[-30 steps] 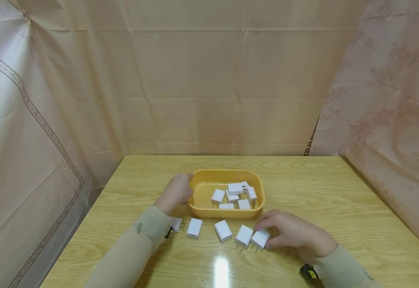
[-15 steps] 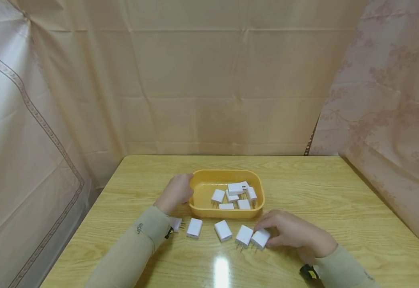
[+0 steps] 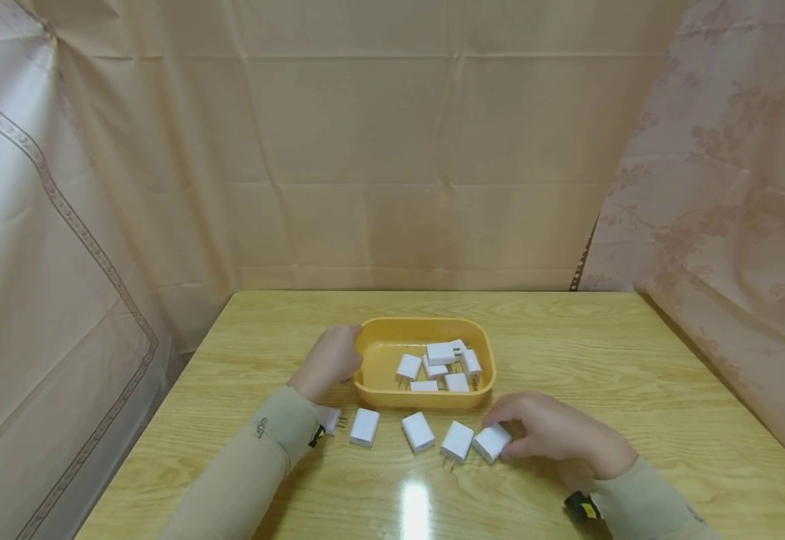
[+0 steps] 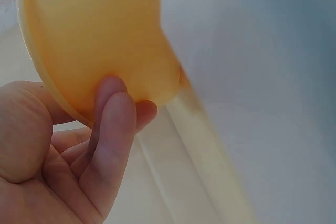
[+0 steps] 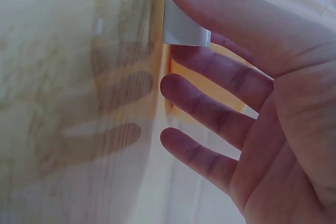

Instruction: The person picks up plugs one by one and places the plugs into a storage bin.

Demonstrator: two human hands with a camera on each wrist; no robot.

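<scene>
The fingers of the right hand are held apart: a white charger is pinched between thumb and index finger, while the other three are spread loosely beside it. By the fingers of the left hand, the left end of the tray is gripped at its rim, the fingertips being pressed against the yellow wall.

The pinched charger is kept at the near right of the tray, its prongs pointed toward the near side; whether the desk is touched by it cannot be told. Just to its left, a second charger is seen, prongs also pointed near. Farther left, a third charger and a fourth charger are set at slight angles, and a fifth charger is partly hidden by the left sleeve.

The chargers are shaped as smooth blocks with thin metal prongs. The tray is oblong, smooth and round-cornered; several chargers are heaped toward its right half, and its floor is exposed at the left. The desk is finished in glossy wood grain, by which a bright light is reflected near. Grain is shown from the tray to the right edge, and the far edge is backed by creased beige cloth.
</scene>
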